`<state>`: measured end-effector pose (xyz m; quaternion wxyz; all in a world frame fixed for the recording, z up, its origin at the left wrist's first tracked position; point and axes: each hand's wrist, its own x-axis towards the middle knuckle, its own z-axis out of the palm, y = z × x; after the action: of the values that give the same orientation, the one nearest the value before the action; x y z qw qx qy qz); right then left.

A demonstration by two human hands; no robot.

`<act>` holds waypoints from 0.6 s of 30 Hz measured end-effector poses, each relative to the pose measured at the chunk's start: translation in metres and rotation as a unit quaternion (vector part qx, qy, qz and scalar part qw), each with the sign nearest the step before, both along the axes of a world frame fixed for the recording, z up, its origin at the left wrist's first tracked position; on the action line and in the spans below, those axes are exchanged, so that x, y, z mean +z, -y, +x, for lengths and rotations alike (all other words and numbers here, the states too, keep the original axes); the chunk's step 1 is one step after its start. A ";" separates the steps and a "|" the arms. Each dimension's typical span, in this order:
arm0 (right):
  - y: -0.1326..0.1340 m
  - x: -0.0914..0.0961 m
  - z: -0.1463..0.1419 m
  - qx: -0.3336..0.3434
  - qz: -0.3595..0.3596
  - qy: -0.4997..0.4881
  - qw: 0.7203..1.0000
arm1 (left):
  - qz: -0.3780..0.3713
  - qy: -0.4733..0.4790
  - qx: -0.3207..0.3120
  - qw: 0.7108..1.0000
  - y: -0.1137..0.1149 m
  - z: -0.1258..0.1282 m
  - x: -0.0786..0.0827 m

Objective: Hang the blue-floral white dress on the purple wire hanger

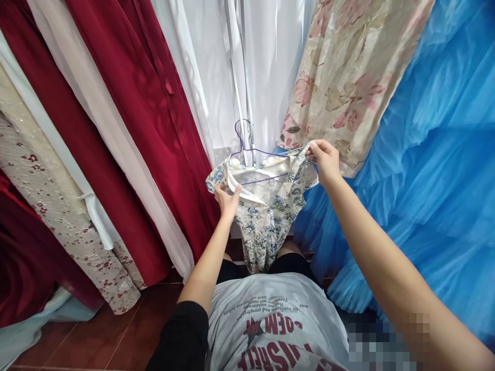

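A white dress with a blue and yellow flower print [257, 221] hangs on a thin purple hanger [243, 148] in front of me. My left hand [228, 202] grips the dress at the left side of its neckline, thumb on the white edge. At the right shoulder, my right hand [324, 158] pinches the fabric near the hanger's end. The neckline gapes between my hands, and the hanger's lower bar shows through it. The lower part of the dress drops between my knees.
Dark red curtain-like cloth [127, 103] and cream flowered fabric [77, 226] hang at the left. White drapes [266, 67] are behind the hanger. A beige floral cloth [344, 87] and ruffled blue tulle [436, 196] hang at the right. Reddish tiles [131, 330] cover the floor.
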<state>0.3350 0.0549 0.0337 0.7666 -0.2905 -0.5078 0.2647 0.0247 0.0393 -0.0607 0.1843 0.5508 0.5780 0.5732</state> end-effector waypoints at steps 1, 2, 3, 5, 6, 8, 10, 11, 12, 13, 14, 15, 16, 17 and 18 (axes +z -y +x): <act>-0.001 -0.007 0.007 0.025 -0.031 -0.030 0.999 | 0.014 -0.002 0.038 0.999 -0.004 -0.002 0.010; -0.001 -0.013 0.012 0.053 -0.063 -0.058 0.995 | 0.026 -0.012 0.071 0.997 -0.008 -0.003 0.020; -0.002 -0.021 0.016 0.078 -0.092 -0.084 0.989 | 0.034 -0.024 0.099 0.994 -0.011 -0.003 0.028; -0.003 -0.036 0.020 0.106 -0.134 -0.121 0.978 | 0.039 -0.047 0.139 0.988 -0.018 -0.005 0.042; -0.003 -0.044 0.020 0.112 -0.148 -0.132 0.974 | 0.042 -0.050 0.148 0.987 -0.022 -0.008 0.046; -0.001 -0.061 0.020 0.124 -0.178 -0.151 0.964 | 0.051 -0.013 0.124 0.991 -0.030 -0.019 0.053; 0.002 -0.078 0.016 0.137 -0.208 -0.155 0.956 | 0.056 0.056 0.058 0.995 -0.040 -0.035 0.057; 0.004 -0.088 0.013 0.146 -0.225 -0.155 0.951 | 0.053 0.093 0.028 0.994 -0.044 -0.043 0.057; 0.006 -0.096 0.009 0.157 -0.245 -0.153 0.945 | 0.044 0.129 0.007 0.991 -0.048 -0.051 0.056; 0.009 -0.105 0.005 0.169 -0.265 -0.148 0.938 | 0.032 0.160 -0.001 0.987 -0.051 -0.057 0.054; 0.011 -0.113 -0.001 0.182 -0.286 -0.141 0.930 | 0.019 0.188 -0.001 0.982 -0.052 -0.061 0.051; 0.013 -0.120 -0.007 0.196 -0.307 -0.132 0.922 | 0.004 0.221 -0.004 0.975 -0.052 -0.065 0.047; 0.015 -0.126 -0.014 0.210 -0.327 -0.119 0.914 | -0.015 0.254 -0.012 0.967 -0.051 -0.067 0.041; 0.017 -0.131 -0.022 0.225 -0.345 -0.105 0.905 | -0.037 0.285 -0.026 0.957 -0.048 -0.069 0.035; 0.019 -0.134 -0.029 0.239 -0.362 -0.088 0.897 | -0.061 0.312 -0.047 0.947 -0.043 -0.070 0.028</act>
<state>0.3058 0.0361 -0.1005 0.5635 -0.3931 -0.3616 0.6302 -0.0451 0.0827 -0.0324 0.4154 0.3583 0.4988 0.6710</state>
